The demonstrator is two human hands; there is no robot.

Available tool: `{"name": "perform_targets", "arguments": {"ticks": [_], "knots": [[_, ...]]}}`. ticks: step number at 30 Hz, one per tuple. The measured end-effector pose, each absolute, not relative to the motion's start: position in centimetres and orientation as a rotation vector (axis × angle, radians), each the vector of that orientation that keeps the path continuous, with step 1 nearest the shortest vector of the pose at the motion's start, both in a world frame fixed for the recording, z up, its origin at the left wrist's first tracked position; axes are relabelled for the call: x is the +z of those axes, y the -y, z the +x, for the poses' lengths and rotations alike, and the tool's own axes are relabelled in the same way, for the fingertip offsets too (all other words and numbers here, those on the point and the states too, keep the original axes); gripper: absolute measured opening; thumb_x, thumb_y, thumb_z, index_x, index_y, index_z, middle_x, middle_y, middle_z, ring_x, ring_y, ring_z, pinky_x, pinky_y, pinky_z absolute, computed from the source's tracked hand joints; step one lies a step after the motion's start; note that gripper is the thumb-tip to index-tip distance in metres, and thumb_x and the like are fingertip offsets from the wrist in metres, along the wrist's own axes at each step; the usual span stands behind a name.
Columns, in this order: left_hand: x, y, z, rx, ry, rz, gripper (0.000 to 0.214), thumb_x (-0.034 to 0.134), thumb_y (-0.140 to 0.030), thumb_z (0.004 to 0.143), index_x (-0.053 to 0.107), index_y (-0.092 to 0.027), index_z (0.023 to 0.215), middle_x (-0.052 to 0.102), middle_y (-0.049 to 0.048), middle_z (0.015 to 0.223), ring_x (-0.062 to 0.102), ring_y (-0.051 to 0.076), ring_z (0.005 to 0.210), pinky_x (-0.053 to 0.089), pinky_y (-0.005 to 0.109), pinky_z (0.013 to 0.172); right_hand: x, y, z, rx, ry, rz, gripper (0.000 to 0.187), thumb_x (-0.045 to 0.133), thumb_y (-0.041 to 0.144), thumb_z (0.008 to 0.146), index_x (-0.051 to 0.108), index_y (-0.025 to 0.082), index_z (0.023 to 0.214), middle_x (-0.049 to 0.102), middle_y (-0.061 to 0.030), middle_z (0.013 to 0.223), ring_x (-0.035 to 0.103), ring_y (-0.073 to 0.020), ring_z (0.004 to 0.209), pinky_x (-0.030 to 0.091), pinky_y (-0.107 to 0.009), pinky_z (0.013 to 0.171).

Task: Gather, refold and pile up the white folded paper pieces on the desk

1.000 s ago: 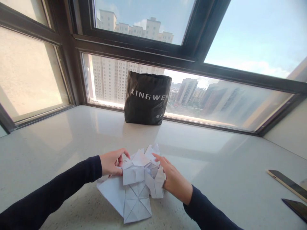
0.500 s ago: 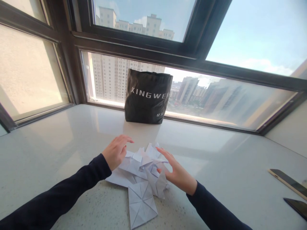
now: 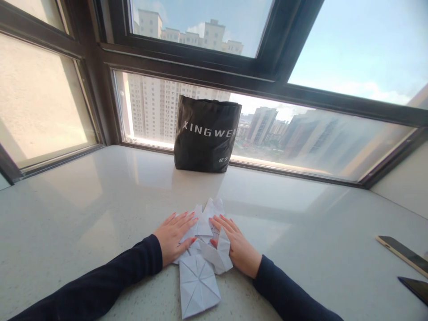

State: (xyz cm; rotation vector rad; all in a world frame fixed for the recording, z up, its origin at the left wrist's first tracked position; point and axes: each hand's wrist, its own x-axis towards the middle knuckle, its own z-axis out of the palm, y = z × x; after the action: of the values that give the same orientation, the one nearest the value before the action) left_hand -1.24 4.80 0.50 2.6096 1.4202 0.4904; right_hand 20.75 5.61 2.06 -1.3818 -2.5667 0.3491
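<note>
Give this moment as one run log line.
left hand: palm down on folded white paper; right hand: palm down, same paper; glossy black bag: upright behind

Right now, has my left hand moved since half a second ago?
Yes: your left hand has come down onto the paper pile, farther from the black bag.

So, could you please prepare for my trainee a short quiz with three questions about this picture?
1. True or false: the left hand and the right hand both touch the folded white papers.

2. Multiple choice: what colour is the bag that stands near the window?
A) red
B) black
C) white

3. Fill in the missing word: the gold-edged, phone-like device lies toward the ____ side of the picture.

Key: 1. True. 2. B. 3. right.
</note>
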Motion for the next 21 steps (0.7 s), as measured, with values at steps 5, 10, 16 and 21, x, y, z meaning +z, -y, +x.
{"name": "perform_targets", "arguments": {"ticks": [5,10,16,21], "knots": [[0.2,-4.7,-1.3,0.597,-1.378,2.574,0.046,0.033,-0.042,0.082,0.040,-0.021,0.122,0.038,0.0065,0.131,0.031,0.024,0.121,0.017,0.045,0.100,1.6,-5.7,20.9,0.408,2.477,-1.321,0.049,0.043,0.037,0.081,0.041,0.015,0.125,0.039,-0.0105,0.130,0.025,-0.0252,0.124,0.017,-0.046,0.101],[0.9,-6.1,-2.3,0.962,-1.291,2.257,0.051,0.028,-0.046,0.084,0.041,-0.013,0.120,0.048,0.0121,0.121,0.042,0.022,0.112,0.030,0.035,0.095,1.3,-6.4,21.4,0.569,2.138,-1.198,0.040,0.029,0.035,0.087,0.049,0.018,0.117,0.049,-0.0093,0.122,0.040,-0.0201,0.115,0.029,-0.039,0.098],[1.7,-7.7,-4.1,1.130,-1.363,2.129,0.040,0.032,-0.039,0.084,0.049,-0.014,0.110,0.054,0.0139,0.113,0.046,0.023,0.107,0.031,0.036,0.094,1.6,-6.5,21.3,0.583,1.943,-1.195,0.036,0.031,0.037,0.086,0.052,0.020,0.109,0.056,-0.0074,0.111,0.048,-0.0190,0.105,0.035,-0.035,0.092],[1.7,-7.1,-3.7,1.095,-1.357,2.182,0.038,0.039,-0.040,0.080,0.054,-0.016,0.104,0.056,0.0112,0.110,0.048,0.024,0.104,0.033,0.038,0.092,2.5,-6.0,21.1,0.467,2.009,-1.162,0.031,0.036,0.037,0.085,0.055,0.021,0.104,0.058,-0.0070,0.103,0.049,-0.0200,0.100,0.036,-0.035,0.088]]}}
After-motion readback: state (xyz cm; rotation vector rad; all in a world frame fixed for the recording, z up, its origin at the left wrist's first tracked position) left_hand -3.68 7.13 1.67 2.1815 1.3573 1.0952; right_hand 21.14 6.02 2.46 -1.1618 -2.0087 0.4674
